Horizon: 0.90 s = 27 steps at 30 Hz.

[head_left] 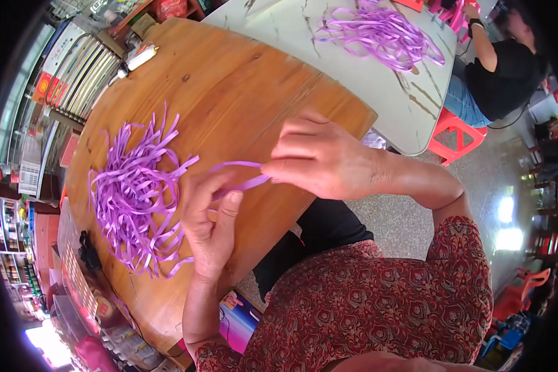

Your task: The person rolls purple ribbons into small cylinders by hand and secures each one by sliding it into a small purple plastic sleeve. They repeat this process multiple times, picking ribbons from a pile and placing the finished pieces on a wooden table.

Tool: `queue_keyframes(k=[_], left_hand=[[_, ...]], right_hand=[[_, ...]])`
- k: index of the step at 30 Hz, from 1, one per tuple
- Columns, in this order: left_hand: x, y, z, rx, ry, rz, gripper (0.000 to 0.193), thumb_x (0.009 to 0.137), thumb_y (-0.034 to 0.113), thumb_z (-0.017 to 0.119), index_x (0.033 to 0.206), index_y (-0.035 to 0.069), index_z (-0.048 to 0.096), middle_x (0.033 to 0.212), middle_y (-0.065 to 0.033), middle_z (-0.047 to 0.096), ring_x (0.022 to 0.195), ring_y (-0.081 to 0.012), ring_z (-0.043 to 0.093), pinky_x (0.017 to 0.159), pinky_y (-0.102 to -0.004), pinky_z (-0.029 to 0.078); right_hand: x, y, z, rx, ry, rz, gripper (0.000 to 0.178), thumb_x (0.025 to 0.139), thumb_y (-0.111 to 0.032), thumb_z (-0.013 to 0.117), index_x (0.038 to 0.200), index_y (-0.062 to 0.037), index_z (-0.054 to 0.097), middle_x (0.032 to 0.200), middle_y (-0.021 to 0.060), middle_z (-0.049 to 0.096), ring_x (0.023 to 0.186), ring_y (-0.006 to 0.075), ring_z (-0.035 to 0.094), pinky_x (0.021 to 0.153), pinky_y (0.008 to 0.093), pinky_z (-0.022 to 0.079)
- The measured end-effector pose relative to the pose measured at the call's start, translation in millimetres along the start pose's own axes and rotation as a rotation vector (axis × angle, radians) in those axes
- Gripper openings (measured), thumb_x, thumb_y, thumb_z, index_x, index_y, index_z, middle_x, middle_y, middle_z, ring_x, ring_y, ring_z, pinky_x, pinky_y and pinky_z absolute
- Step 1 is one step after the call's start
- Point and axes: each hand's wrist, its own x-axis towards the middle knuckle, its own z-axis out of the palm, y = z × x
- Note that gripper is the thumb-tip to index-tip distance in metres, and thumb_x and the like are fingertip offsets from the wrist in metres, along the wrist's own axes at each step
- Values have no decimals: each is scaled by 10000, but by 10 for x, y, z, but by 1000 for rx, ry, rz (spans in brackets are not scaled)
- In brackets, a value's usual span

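A loop of narrow purple ribbon [240, 163] stretches between my two hands above the wooden table. My right hand [316, 158] pinches one end of it between thumb and fingers. My left hand [211, 214] is curled round the other part, its thumb up and the ribbon passing behind the fingers. Just left of my left hand lies a loose heap of cut purple ribbons [136, 192], some ends reaching toward my wrist. How the ribbon sits inside my left fingers is partly hidden.
The wooden table [229, 68] meets a white marbled table [266, 25] bearing another purple ribbon pile [384, 34]. A person in black [502, 71] sits by a red stool [456, 133]. Stacked books [80, 74] and a white object [142, 57] stand at the left edge.
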Motion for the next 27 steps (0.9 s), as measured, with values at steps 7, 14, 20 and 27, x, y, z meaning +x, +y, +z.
queue_keyframes(k=[7,14,20,27], left_hand=[[15,-445,-79,159,149,-58,175,809,-4,631,984,7,627,872,-59,548,775,-139,530,723,-239,437],[-11,-559,-9,201,47,-77,149,827,-31,599,969,9,622,916,-29,519,825,-109,502,728,-205,409],[-27,-580,52,200,24,-112,119,824,-24,606,937,4,632,879,-28,523,766,-102,503,680,-194,407],[-54,-606,27,329,57,-31,83,811,-14,615,890,-5,639,835,-88,589,748,-167,568,663,-242,450]], right_hand=[[-427,443,-379,368,-129,478,114,821,-94,646,927,-51,657,846,56,617,798,172,597,711,288,467],[-580,1636,-1573,34,450,793,209,842,-144,637,1028,-54,660,949,16,658,856,82,598,754,240,472],[-763,2094,-2027,-322,623,551,398,719,-118,748,1093,-56,627,1018,131,607,889,267,606,794,302,476],[-553,1510,-939,-147,360,791,195,851,-113,621,1035,-58,655,977,33,650,847,95,584,742,245,466]])
